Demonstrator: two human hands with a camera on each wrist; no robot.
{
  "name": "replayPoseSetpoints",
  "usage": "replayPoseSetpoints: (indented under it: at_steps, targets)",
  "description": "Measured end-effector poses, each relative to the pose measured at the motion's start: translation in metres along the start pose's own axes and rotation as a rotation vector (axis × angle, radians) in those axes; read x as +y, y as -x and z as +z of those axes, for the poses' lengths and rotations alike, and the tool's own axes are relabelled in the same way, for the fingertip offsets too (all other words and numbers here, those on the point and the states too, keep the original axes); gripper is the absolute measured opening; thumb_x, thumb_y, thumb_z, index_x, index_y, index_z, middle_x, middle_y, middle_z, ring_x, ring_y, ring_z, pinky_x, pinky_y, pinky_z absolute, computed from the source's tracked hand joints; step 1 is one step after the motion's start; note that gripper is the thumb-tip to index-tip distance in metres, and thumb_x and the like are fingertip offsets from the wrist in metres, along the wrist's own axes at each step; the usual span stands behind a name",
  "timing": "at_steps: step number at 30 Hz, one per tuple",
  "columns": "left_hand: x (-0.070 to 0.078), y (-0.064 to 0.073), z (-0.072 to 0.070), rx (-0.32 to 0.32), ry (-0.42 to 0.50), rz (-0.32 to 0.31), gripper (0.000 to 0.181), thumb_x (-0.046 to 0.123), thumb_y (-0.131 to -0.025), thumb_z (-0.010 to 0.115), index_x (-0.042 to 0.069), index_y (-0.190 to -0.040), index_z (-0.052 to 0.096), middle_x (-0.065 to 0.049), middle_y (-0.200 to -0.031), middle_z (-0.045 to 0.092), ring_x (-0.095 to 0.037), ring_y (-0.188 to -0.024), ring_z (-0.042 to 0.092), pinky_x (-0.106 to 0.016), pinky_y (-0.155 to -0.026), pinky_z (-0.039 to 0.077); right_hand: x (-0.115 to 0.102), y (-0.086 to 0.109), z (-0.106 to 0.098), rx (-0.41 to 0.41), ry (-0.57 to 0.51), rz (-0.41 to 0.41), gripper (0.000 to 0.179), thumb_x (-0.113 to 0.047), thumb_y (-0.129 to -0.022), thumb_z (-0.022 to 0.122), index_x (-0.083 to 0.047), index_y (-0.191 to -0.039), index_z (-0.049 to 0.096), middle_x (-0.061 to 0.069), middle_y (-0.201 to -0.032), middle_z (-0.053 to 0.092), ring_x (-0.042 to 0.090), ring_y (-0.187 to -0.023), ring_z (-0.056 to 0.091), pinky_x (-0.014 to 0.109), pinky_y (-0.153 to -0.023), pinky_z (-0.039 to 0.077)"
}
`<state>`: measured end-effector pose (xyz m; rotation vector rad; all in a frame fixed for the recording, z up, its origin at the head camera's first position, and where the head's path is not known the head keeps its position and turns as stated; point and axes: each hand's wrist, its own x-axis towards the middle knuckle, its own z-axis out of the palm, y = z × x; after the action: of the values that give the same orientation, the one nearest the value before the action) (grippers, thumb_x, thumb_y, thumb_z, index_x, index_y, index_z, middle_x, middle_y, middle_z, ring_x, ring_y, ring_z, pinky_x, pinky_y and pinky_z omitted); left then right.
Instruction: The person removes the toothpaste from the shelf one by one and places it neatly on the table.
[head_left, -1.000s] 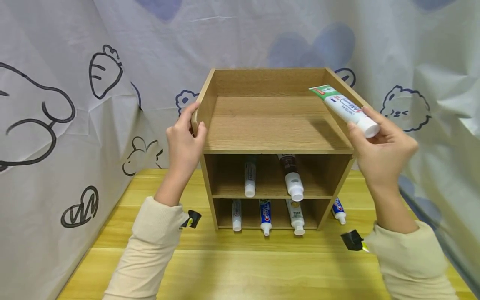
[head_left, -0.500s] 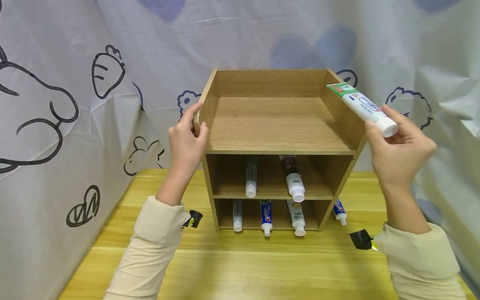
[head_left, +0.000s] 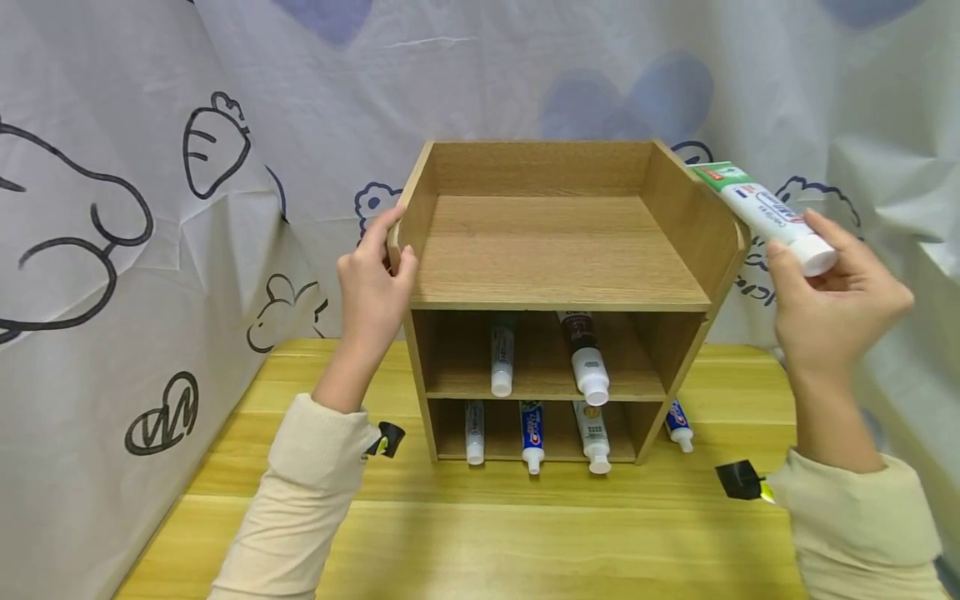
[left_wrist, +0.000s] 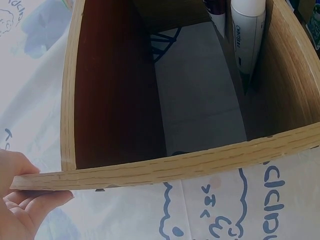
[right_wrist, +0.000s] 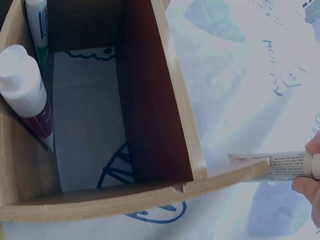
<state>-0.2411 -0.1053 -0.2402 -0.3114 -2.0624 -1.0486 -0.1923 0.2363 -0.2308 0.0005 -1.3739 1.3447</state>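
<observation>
I see a green-and-white tube (head_left: 763,210) with a red patch, tan wood-grain shelf (head_left: 555,250), yellow wood-grain worktop (head_left: 525,542).

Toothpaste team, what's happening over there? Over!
Left hand grips left side panel. Right hand holds toothpaste tube. Right side panel between tube and top shelf.

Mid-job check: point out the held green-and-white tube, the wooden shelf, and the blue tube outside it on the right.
Green-and-white tube (head_left: 767,210): head view, middle of the printed body.
Wooden shelf (head_left: 555,250): head view, bare top board.
Blue tube (head_left: 678,419): head view, blue body behind the white cap.
</observation>
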Motion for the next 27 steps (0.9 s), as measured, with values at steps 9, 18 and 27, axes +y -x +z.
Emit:
replayPoseSetpoints:
  at_steps: [9, 18, 27]
  targets:
    - [-0.001, 0.000, 0.001, 0.006, 0.004, 0.005, 0.040, -0.001, -0.085, 0.054, 0.001, -0.125, 0.056, -0.024, -0.080, 0.068, -0.024, -0.059, 0.058, -0.014, -0.051, 0.039, 0.009, -0.004, -0.013, 0.038, -0.017, 0.044, 0.027, 0.007, -0.068, 0.068, 0.003, -0.095, 0.071, -0.005, -0.081, 0.069, 0.000, -0.056, 0.058, 0.005, -0.051, 0.045]
    - [0.001, 0.000, 0.002, 0.010, 0.003, -0.005, 0.040, -0.001, -0.084, 0.054, 0.002, -0.124, 0.057, -0.024, -0.082, 0.068, -0.024, -0.060, 0.059, -0.023, -0.053, 0.043, 0.034, 0.000, -0.030, 0.055, 0.076, 0.042, 0.027, 0.004, -0.069, 0.070, 0.002, -0.096, 0.072, -0.005, -0.083, 0.070, -0.001, -0.063, 0.061, 0.005, -0.056, 0.047]
    - [0.001, 0.001, 0.002, 0.025, -0.008, 0.024, 0.039, -0.002, -0.084, 0.052, 0.002, -0.123, 0.058, -0.022, -0.066, 0.063, -0.022, -0.053, 0.051, -0.021, -0.050, 0.037, 0.056, 0.011, -0.045, 0.075, 0.188, 0.117, 0.029, 0.002, -0.070, 0.070, 0.000, -0.099, 0.071, -0.003, -0.091, 0.072, -0.001, -0.068, 0.061, 0.006, -0.061, 0.049]
